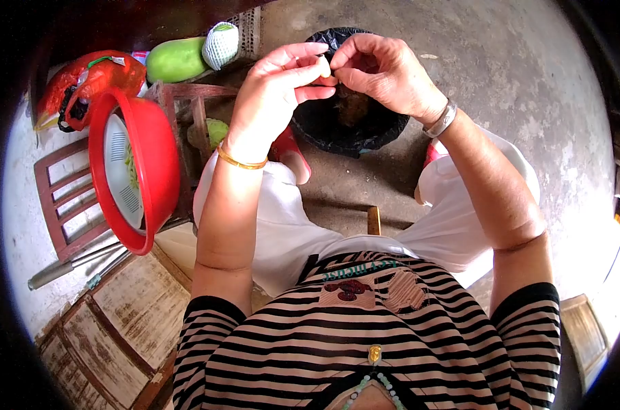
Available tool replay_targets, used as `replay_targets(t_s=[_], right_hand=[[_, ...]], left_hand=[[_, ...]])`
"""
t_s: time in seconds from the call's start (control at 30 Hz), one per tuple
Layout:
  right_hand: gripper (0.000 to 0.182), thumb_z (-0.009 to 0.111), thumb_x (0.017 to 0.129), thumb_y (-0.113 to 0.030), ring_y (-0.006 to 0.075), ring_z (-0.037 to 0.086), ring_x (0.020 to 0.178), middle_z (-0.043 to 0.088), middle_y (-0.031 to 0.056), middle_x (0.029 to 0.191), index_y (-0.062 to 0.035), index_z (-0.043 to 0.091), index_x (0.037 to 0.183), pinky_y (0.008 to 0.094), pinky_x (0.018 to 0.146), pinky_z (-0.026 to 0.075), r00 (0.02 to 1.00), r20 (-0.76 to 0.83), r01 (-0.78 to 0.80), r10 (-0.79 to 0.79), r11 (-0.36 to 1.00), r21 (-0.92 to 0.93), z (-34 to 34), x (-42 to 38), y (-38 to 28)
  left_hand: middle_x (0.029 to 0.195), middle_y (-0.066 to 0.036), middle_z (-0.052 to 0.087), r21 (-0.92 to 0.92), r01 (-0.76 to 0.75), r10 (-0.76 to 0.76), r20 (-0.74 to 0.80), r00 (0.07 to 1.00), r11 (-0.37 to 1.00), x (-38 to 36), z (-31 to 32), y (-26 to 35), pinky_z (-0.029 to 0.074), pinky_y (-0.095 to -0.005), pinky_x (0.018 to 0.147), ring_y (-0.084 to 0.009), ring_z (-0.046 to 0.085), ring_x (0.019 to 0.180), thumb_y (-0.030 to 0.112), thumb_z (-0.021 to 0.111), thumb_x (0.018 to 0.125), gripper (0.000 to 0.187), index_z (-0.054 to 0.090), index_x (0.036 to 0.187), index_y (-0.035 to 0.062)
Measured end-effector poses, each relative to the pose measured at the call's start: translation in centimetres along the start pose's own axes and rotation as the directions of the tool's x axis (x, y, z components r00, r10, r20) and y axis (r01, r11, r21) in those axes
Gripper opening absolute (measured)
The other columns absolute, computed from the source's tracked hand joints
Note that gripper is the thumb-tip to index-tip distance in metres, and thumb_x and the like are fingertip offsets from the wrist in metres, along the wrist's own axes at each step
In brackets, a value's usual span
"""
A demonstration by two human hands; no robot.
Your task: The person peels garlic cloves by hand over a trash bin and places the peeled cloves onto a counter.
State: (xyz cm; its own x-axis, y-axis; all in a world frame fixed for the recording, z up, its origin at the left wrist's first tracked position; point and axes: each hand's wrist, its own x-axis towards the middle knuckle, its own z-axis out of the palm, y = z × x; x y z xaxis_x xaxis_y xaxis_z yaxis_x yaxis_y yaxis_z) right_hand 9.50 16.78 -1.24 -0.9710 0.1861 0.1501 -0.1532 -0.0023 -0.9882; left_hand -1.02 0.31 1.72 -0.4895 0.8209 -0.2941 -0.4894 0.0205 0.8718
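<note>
Between the thumb and fingers of my left hand [282, 85] is a small pale piece [325, 66] that looks like a garlic clove. My right hand [385, 72] comes in from the other side, its thumb and forefinger pinched together right at that piece. Whatever is in the right pinch is too small to make out. Both hands are held above a bin lined with a black plastic bag [323, 126]. Some brownish scraps [351, 108] lie inside the bin, partly covered by my right hand.
At the left, a red basin [161, 174] with a pale strainer [122, 171] and green pieces inside rests on a wooden chair [67, 195]. Behind it are a red bag [84, 75], a green melon [175, 60] and a fruit in a foam net [221, 46].
</note>
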Motion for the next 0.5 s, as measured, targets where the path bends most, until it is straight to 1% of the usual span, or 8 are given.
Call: replay_targets(t_s=[0.03,0.1,0.13,0.2,0.3,0.4,0.5], right_hand=[[0.009,0.064,0.079,-0.009,0.0063,0.057,0.068,0.064,0.0018,0.073,-0.0002,0.064,0.081,0.0224,0.066,0.049,1.0,-0.01,0.018,-0.018,0.999,0.04,0.08,0.0,0.0],[0.01,0.064,0.08,-0.01,0.0056,0.057,0.068,0.064,0.0014,0.073,0.0,0.064,0.082,0.022,0.067,0.049,1.0,-0.004,-0.023,0.023,0.999,0.024,0.07,-0.1,-0.52],[0.01,0.064,0.081,-0.01,0.0053,0.057,0.069,0.064,0.0011,0.073,0.0001,0.064,0.082,0.0218,0.067,0.049,0.999,-0.001,-0.043,0.043,0.999,0.016,0.05,-0.12,-0.68],[0.012,0.065,0.081,-0.012,0.0048,0.056,0.069,0.064,0.0012,0.073,0.0001,0.065,0.082,0.0217,0.066,0.049,0.999,0.016,-0.035,0.035,0.999,0.013,0.04,-0.05,-0.31],[0.014,0.067,0.081,-0.014,0.0045,0.056,0.068,0.064,0.0014,0.072,0.0,0.066,0.082,0.0219,0.065,0.049,0.999,0.022,-0.031,0.031,1.0,-0.005,-0.06,0.0,-0.22],[0.015,0.067,0.081,-0.015,0.0046,0.056,0.066,0.064,0.0019,0.07,-0.0004,0.067,0.082,0.0221,0.064,0.049,0.999,0.026,-0.042,0.043,0.998,-0.037,-0.27,0.01,-0.39],[0.015,0.068,0.08,-0.016,0.0054,0.057,0.065,0.065,0.0023,0.07,-0.0009,0.068,0.082,0.0225,0.063,0.049,0.998,0.042,-0.045,0.047,0.998,-0.034,-0.38,0.0,-0.43]], left_hand=[[0.095,-0.01,0.063,0.003,-0.005,0.005,-0.005,1.0,1.0,-0.01,0.01,0.03,0.054,-0.0305,0.077,-0.0174,0.063,0.086,0.005,0.053,0.087,0.02,0.058,0.106,0.0004],[0.096,-0.01,0.064,0.009,-0.014,0.014,-0.015,1.0,1.0,-0.17,0.07,0.09,0.054,-0.0304,0.076,-0.0176,0.063,0.087,0.005,0.053,0.087,0.019,0.059,0.105,0.0007],[0.096,-0.01,0.064,0.052,-0.037,0.039,-0.041,0.998,0.998,-0.24,0.2,0.07,0.054,-0.0306,0.076,-0.0175,0.063,0.087,0.005,0.054,0.087,0.019,0.06,0.104,0.0007],[0.095,-0.009,0.064,0.14,-0.08,0.093,-0.088,0.992,0.987,-0.29,0.61,-0.08,0.054,-0.0309,0.076,-0.0172,0.063,0.087,0.005,0.055,0.087,0.017,0.06,0.102,0.0007],[0.094,-0.009,0.064,0.208,-0.171,0.191,-0.082,0.978,0.963,-0.23,0.71,-0.43,0.055,-0.0307,0.074,-0.0167,0.063,0.085,0.003,0.058,0.085,0.016,0.061,0.1,0.0008],[0.093,-0.009,0.064,0.232,-0.178,0.197,-0.062,0.978,0.956,-0.21,0.63,-0.29,0.055,-0.0301,0.072,-0.0164,0.063,0.083,0.001,0.06,0.084,0.015,0.061,0.099,0.001],[0.087,-0.009,0.064,0.236,-0.173,0.198,-0.084,0.977,0.956,-0.31,0.91,-0.12,0.056,-0.0304,0.073,-0.0156,0.063,0.079,0.0,0.061,0.082,0.013,0.062,0.096,-0.0018]])
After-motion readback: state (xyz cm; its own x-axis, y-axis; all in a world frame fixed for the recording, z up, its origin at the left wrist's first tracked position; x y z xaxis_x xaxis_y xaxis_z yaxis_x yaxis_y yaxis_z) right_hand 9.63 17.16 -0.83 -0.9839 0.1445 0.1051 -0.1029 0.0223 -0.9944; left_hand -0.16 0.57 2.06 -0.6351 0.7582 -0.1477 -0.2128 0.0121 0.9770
